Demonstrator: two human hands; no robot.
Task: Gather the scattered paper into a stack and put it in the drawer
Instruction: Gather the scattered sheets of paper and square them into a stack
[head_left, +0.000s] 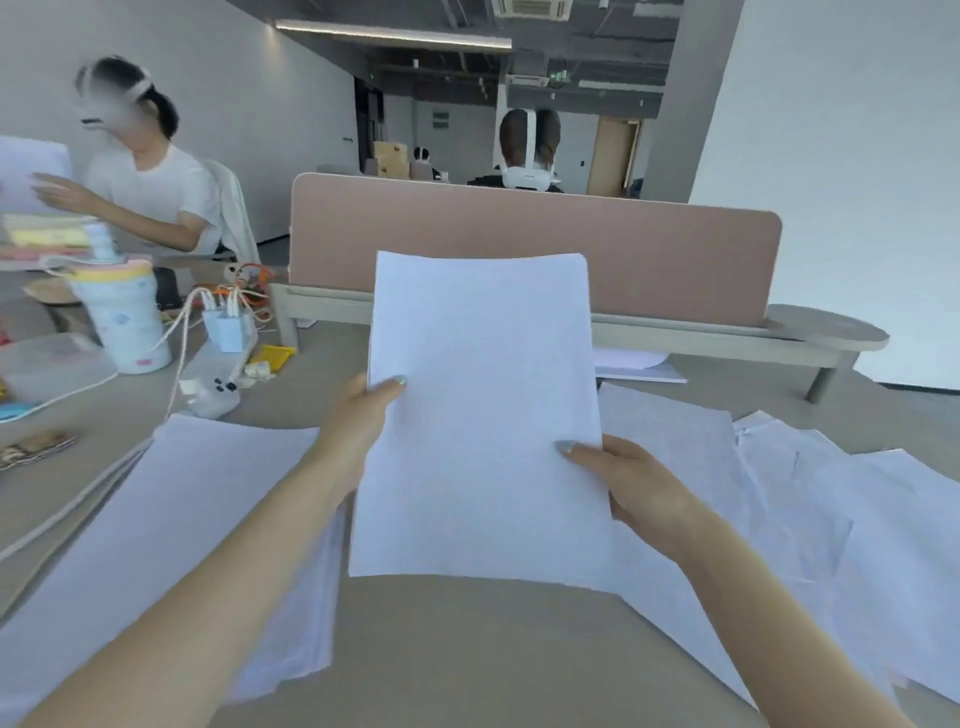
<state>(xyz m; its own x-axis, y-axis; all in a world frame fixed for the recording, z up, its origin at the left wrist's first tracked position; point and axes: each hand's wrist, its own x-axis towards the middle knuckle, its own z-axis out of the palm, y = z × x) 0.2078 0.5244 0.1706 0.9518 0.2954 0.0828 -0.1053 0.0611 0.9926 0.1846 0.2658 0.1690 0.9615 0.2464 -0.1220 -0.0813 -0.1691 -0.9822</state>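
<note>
I hold a stack of white paper (483, 405) upright above the desk (467, 649), its lower edge just over the surface. My left hand (358, 421) grips the stack's left edge, thumb on the front. My right hand (623, 483) grips the right edge lower down, thumb on the front too. More loose sheets (156, 519) lie flat on the desk at the left, and several scattered sheets (831, 519) overlap at the right. No drawer is in view.
A pink divider panel (535, 249) on a low shelf (727, 332) closes the desk's far side. At the left stand a padded bottle (124, 317), chargers with cables (223, 322) and small clutter. A person in white (150, 192) sits at the neighbouring desk.
</note>
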